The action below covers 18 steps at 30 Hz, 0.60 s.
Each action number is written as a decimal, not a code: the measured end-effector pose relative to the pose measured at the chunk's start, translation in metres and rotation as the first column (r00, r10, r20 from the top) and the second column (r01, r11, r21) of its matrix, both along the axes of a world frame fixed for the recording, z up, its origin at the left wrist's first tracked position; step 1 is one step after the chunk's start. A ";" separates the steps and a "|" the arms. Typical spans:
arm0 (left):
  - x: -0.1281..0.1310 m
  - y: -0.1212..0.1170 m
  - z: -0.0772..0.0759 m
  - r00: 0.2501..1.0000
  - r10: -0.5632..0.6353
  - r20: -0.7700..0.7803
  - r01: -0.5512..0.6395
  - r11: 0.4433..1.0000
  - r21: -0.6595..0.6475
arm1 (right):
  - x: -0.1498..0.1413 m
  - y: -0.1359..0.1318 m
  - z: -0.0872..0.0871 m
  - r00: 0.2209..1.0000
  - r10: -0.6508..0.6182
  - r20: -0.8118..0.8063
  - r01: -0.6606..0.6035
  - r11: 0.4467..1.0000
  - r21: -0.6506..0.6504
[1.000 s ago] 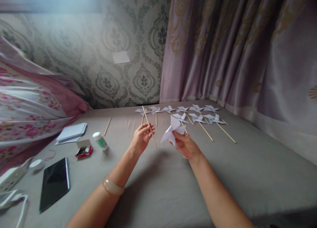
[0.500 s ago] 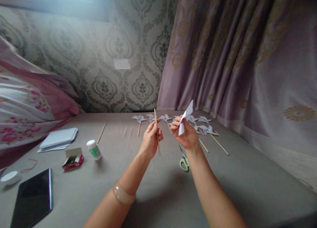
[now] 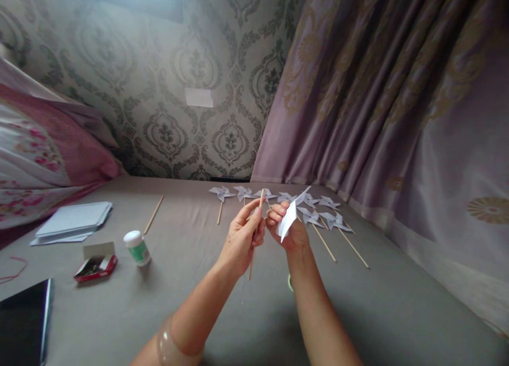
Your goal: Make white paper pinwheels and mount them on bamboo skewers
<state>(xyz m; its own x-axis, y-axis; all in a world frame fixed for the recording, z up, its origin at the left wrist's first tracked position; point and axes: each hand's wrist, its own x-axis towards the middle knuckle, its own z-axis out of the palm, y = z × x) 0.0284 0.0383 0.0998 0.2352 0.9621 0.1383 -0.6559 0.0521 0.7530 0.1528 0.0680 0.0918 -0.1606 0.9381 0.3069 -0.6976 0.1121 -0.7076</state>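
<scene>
My left hand [image 3: 243, 236] is closed around a thin wooden stick [image 3: 250, 268], which stands nearly upright with its top above my thumb. Close beside it, my right hand [image 3: 293, 229] pinches a white paper pinwheel [image 3: 288, 221] whose blades are seen almost edge-on. The two hands are almost touching; whether stick and pinwheel meet is hidden by my fingers. Beyond them lie several finished paper pinwheels on sticks, among them one pinwheel [image 3: 221, 193] at the left of the group and another [image 3: 334, 220] at the right.
On the left are a stack of white paper [image 3: 71, 220], a loose stick [image 3: 154, 215], a white-and-green bottle [image 3: 137, 248], a small open red box [image 3: 95, 268], a red string [image 3: 16, 270] and a black tablet [image 3: 26, 323]. Scissors [image 3: 290, 283] are mostly hidden behind my right forearm.
My hands have come closer together. The pinwheel has moved down and turned, and the stick has tilted, its top now leaning right. The view has shifted slightly.
</scene>
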 end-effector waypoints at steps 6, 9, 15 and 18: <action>0.001 -0.003 0.003 1.000 -0.020 -0.021 0.020 1.000 -0.015 | 0.003 0.000 0.004 0.997 -0.057 0.045 0.057 0.998 -0.008; 0.002 -0.005 0.004 1.000 -0.013 -0.024 0.013 1.000 -0.001 | 0.003 -0.001 0.005 0.996 -0.063 0.061 0.062 0.998 0.014; 0.002 -0.009 0.008 0.998 0.002 -0.064 0.000 0.999 0.036 | 0.005 -0.002 0.004 0.988 -0.086 0.127 0.078 0.995 0.067; 0.002 -0.009 0.006 0.994 0.017 -0.107 -0.007 0.996 0.091 | 0.005 -0.005 0.007 0.987 -0.079 0.140 0.070 0.995 0.071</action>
